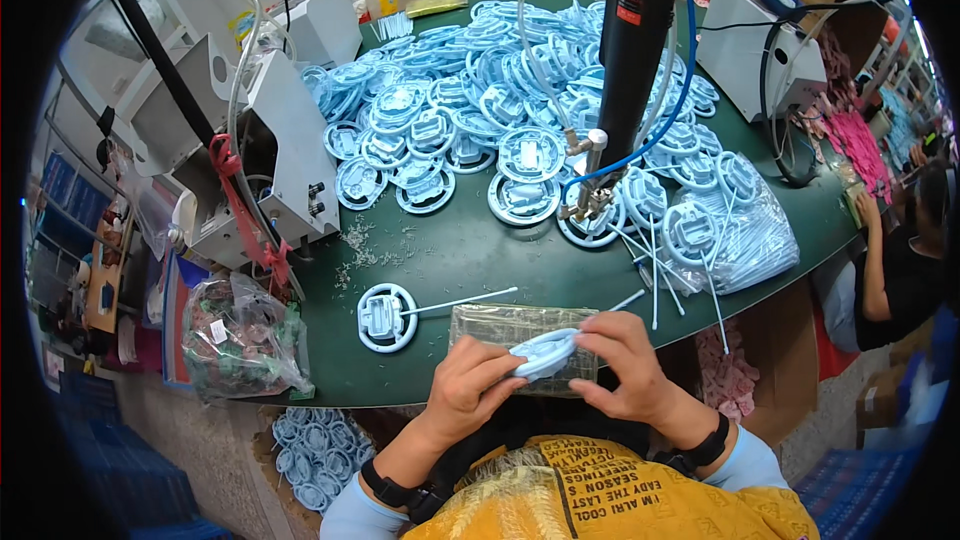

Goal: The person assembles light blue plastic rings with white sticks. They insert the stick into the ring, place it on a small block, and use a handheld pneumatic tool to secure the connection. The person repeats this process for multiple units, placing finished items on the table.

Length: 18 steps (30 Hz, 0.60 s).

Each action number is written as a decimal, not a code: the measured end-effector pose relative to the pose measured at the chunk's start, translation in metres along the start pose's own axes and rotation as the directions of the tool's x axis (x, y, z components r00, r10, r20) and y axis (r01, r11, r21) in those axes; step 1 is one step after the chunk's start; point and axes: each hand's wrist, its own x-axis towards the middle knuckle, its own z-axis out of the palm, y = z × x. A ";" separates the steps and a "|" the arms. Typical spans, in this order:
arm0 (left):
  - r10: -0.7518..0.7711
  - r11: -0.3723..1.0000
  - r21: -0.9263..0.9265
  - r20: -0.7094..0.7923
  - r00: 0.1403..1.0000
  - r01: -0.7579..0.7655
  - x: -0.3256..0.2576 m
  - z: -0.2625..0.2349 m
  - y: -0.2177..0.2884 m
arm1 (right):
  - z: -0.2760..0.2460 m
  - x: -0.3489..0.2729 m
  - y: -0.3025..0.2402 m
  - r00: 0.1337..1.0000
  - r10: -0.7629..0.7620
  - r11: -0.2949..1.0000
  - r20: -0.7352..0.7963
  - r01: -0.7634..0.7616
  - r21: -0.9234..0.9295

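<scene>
At the table's near edge, my left hand [470, 380] pinches the left side of a light-blue round plastic part [546, 352], which is tilted. On its right rim rest the fingertips of my right hand [632, 365], with the thumb lower and apart. A thin white stick [628, 300] shows just beyond my right fingers; whether it joins the held part is hidden. Beneath the hands lies a block wrapped in brownish tape [500, 322]. Left of it, a similar round part [386, 318] lies flat with a white stick [465, 300] pointing right from it.
A big heap of light-blue round parts [430, 100] covers the far table. A black cylindrical tool [635, 50] with a blue hose hangs over it. At right lies a clear bag of sticks [755, 240]. Machine housings flank the table. Another person [890, 270] sits at right.
</scene>
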 end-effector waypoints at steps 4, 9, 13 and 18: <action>0.067 0.997 0.037 0.005 0.998 -0.067 0.006 0.003 0.004 | 0.013 0.021 -0.006 0.978 -0.125 0.992 0.164 0.127 -0.003; 0.063 0.998 0.009 -0.010 0.998 -0.063 0.004 0.007 0.005 | 0.026 0.017 -0.001 0.980 -0.101 0.991 0.170 0.085 0.100; 0.048 0.998 0.039 -0.024 0.999 -0.047 -0.001 0.007 0.000 | 0.032 0.020 0.000 0.984 -0.095 0.990 0.149 0.077 0.121; 0.029 0.997 0.071 -0.115 0.993 -0.021 -0.002 0.007 -0.011 | 0.021 0.036 -0.006 0.988 -0.148 0.988 0.030 0.149 -0.037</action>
